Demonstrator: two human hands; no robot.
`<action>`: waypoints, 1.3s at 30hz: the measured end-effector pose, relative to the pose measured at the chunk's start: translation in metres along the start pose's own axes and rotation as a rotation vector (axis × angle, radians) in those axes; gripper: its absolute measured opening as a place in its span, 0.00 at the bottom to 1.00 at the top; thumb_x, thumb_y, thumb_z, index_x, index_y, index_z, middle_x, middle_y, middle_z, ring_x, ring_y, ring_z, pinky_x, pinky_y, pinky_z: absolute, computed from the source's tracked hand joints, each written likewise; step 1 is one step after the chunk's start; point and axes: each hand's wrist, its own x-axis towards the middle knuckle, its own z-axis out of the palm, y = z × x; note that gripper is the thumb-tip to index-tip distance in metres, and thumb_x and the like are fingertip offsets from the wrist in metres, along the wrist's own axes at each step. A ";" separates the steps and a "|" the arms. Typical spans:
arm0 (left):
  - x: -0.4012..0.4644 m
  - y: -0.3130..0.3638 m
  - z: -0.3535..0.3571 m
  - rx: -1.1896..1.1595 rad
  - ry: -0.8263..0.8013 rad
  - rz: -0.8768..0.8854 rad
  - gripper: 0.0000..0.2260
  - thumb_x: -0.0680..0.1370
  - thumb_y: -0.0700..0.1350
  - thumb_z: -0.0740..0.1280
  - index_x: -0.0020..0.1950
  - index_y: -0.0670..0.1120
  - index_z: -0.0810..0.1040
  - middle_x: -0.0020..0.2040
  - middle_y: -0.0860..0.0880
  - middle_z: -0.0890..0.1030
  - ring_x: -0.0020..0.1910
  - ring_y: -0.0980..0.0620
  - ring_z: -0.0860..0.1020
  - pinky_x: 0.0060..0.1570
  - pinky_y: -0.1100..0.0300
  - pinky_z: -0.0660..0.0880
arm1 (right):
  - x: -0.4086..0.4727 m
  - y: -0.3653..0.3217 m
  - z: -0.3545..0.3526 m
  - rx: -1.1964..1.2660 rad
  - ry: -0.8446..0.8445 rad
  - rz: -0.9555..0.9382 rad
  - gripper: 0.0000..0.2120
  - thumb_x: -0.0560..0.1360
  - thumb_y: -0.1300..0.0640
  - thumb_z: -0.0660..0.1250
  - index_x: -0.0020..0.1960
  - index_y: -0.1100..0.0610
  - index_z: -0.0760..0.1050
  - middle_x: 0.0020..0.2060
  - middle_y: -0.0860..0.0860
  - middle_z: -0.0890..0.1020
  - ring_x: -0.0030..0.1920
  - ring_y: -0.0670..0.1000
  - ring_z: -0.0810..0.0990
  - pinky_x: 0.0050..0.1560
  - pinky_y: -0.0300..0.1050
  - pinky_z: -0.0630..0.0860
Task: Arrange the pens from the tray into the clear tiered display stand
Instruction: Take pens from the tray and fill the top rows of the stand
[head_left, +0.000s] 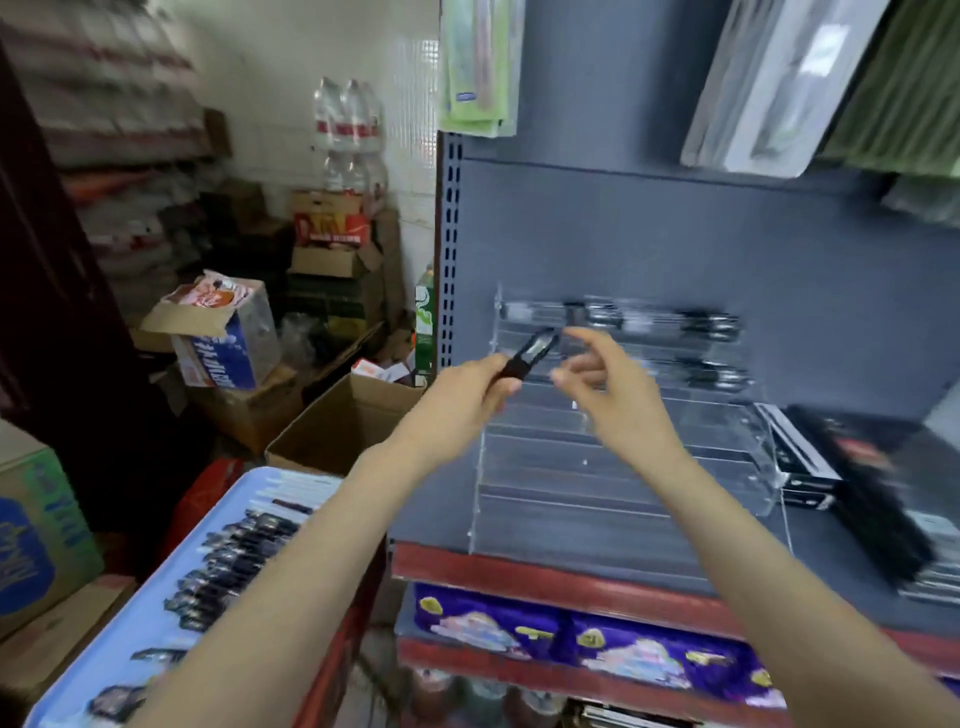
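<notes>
A clear tiered display stand (613, 483) sits on a grey shelf, with pens lying in its top two tiers (654, 322). My left hand (467, 395) grips a black pen (527, 353) in front of the stand's upper left corner, tip pointing up and right. My right hand (608, 384) hovers just right of the pen, fingers loosely curled toward it, holding nothing. A light blue tray (156, 613) at lower left carries several dark pens (234, 561) in a row, partly hidden by my left forearm.
Black boxes (852, 483) lie right of the stand on the shelf. The shelf's red edge (545, 577) runs below, with purple packs (597, 644) underneath. Open cardboard boxes (337, 426) and stacked goods fill the floor at left. Packaged items hang above the stand.
</notes>
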 end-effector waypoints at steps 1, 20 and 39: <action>0.007 0.007 0.004 0.072 -0.014 0.030 0.07 0.81 0.46 0.58 0.51 0.45 0.74 0.37 0.50 0.74 0.37 0.49 0.72 0.37 0.59 0.62 | 0.007 0.005 -0.011 0.019 -0.032 -0.014 0.17 0.75 0.60 0.66 0.62 0.49 0.71 0.42 0.45 0.79 0.41 0.40 0.77 0.47 0.30 0.71; 0.063 -0.010 -0.001 0.631 0.045 -0.021 0.19 0.83 0.46 0.52 0.74 0.51 0.62 0.54 0.49 0.69 0.57 0.48 0.68 0.53 0.55 0.64 | 0.067 0.062 -0.047 0.059 0.156 0.150 0.05 0.74 0.64 0.68 0.46 0.56 0.81 0.37 0.48 0.82 0.45 0.48 0.82 0.44 0.25 0.73; 0.066 -0.019 0.002 0.305 0.072 0.002 0.09 0.79 0.43 0.62 0.58 0.47 0.76 0.51 0.48 0.76 0.54 0.49 0.72 0.55 0.47 0.73 | 0.078 0.066 -0.031 -0.475 -0.216 0.003 0.09 0.76 0.59 0.65 0.54 0.58 0.80 0.52 0.53 0.81 0.53 0.50 0.79 0.57 0.37 0.72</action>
